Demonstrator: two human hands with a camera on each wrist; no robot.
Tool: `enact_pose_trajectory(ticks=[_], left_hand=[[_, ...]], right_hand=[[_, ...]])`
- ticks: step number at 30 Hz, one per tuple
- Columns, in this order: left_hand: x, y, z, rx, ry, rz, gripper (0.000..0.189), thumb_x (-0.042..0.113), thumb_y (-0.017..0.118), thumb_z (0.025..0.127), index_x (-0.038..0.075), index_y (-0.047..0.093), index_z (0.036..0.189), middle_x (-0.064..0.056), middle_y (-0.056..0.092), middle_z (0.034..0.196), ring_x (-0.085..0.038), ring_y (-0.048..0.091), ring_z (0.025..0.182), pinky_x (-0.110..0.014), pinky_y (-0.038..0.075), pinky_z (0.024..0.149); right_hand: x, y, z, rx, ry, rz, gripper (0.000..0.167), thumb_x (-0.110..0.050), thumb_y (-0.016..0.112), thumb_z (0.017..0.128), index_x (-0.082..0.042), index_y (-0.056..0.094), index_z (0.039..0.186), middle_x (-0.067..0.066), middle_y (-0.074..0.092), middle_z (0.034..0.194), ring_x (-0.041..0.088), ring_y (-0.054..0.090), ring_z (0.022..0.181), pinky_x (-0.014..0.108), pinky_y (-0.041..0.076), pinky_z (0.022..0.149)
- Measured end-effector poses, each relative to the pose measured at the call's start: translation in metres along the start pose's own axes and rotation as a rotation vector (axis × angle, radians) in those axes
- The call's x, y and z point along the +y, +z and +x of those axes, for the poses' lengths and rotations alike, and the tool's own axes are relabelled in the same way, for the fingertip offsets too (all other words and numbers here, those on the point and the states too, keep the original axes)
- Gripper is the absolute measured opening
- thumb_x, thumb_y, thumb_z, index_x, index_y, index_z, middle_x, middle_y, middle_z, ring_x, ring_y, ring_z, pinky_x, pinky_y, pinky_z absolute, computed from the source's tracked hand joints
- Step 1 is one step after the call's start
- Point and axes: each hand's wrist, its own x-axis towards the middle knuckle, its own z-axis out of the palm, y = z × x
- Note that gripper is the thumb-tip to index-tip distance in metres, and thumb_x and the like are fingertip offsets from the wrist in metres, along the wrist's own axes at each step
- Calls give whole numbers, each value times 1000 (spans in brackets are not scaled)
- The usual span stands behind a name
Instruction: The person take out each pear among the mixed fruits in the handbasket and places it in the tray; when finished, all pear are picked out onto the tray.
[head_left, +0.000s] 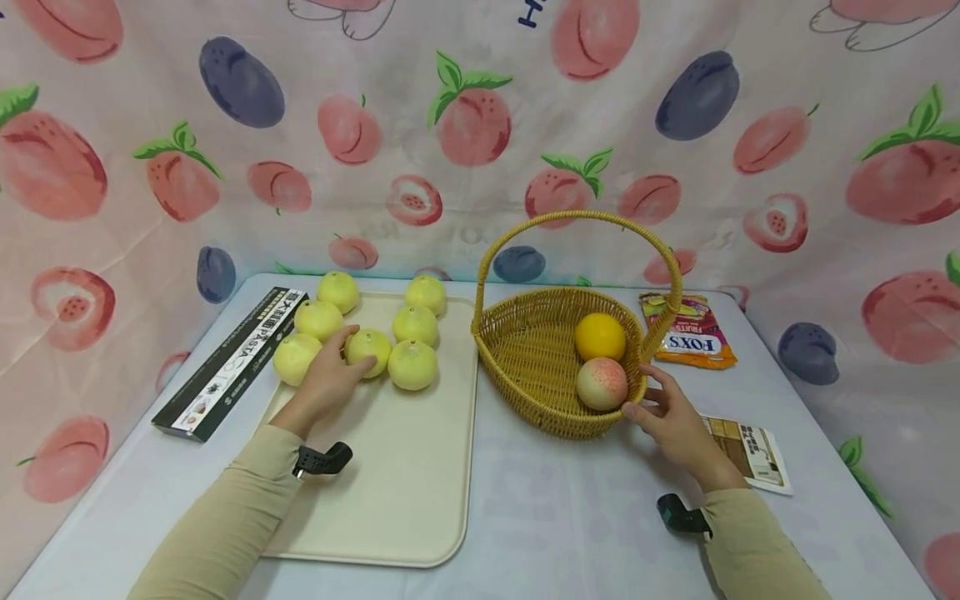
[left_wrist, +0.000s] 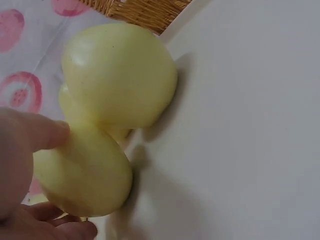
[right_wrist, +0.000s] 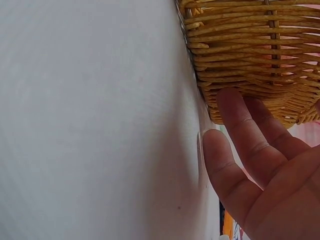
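On the beige tray (head_left: 408, 500), several pale yellow-green round fruits, like small melons, stand in two groups. My left hand (head_left: 330, 379) grips one pale fruit (head_left: 370, 353) between thumb and fingers. In the left wrist view my left thumb (left_wrist: 47, 132) presses that fruit (left_wrist: 90, 172), which touches another pale fruit (left_wrist: 120, 75). A wicker basket (head_left: 525, 350) with a tall handle holds an orange (head_left: 600, 337) and a peach (head_left: 602, 383). My right hand (head_left: 675, 421) touches the basket's right side. Its extended fingers (right_wrist: 250, 135) lie against the weave in the right wrist view.
A black pasta box (head_left: 232, 367) lies along the tray's left side. Behind the basket's right side is a Fox's candy bag (head_left: 697, 333). A brown and white packet (head_left: 750, 454) lies partly behind my right forearm. A fruit-print cloth (head_left: 480, 192) hangs behind the table.
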Motion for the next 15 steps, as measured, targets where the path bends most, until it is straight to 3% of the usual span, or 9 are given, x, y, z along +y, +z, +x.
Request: enact_pose_trajectory(ticks=[7,15], left_hand=[[6,0,2,82,95,77,64,20,64,97,1,36,152,-25,35,154,-42,28,143,-55,24,115],[9,-10,10,43,174,174,61,16,67,95,-4,41,147,-26,42,148,-41,34,140,-53,26,115]], right_hand=[[-1,-1,1,2,1,-3,82,-39,62,100,-12,13,160,34,36,147,43,54,118,47,51,92],[-2,0,-1,1,9,0,82,-39,62,100,-12,13,160,34,35,147,45,53,120,49,51,94]])
